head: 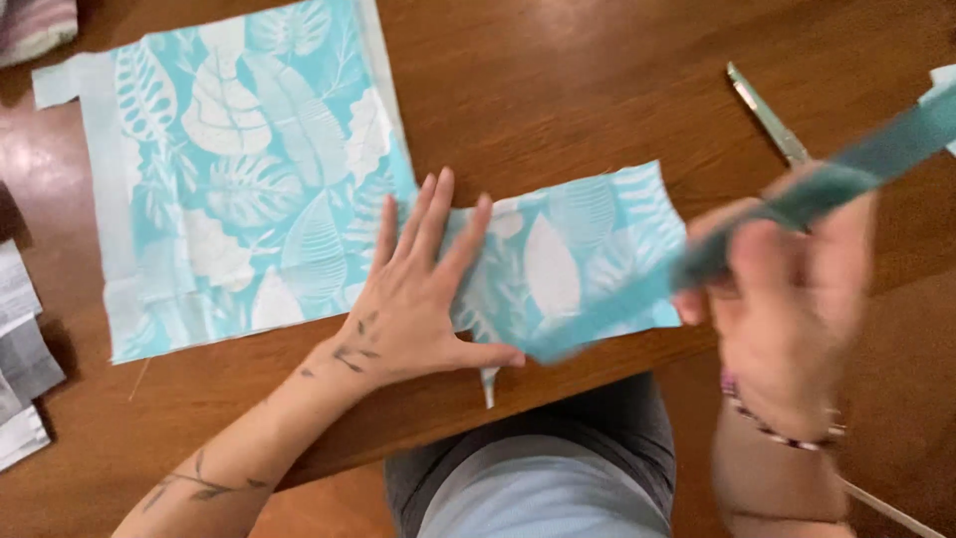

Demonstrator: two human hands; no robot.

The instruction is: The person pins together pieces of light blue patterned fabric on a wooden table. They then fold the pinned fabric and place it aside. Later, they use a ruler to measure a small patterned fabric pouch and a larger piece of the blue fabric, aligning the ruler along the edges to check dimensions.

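Observation:
My left hand (418,289) lies flat with fingers spread on a small piece of turquoise fabric with white leaf print (568,259), pressing it to the brown wooden table (558,90). My right hand (787,299) is blurred, raised at the right, and grips a long teal strip of fabric (846,174) that runs from the small piece's lower edge up to the right. A larger piece of the same leaf-print fabric (239,169) lies flat to the left, its edge under my left fingers.
Scissors (767,115) lie on the table behind my right hand. Folded grey and white cloth pieces (20,359) sit at the left edge, and a striped cloth (35,25) at the top left corner. My lap shows below the table's front edge.

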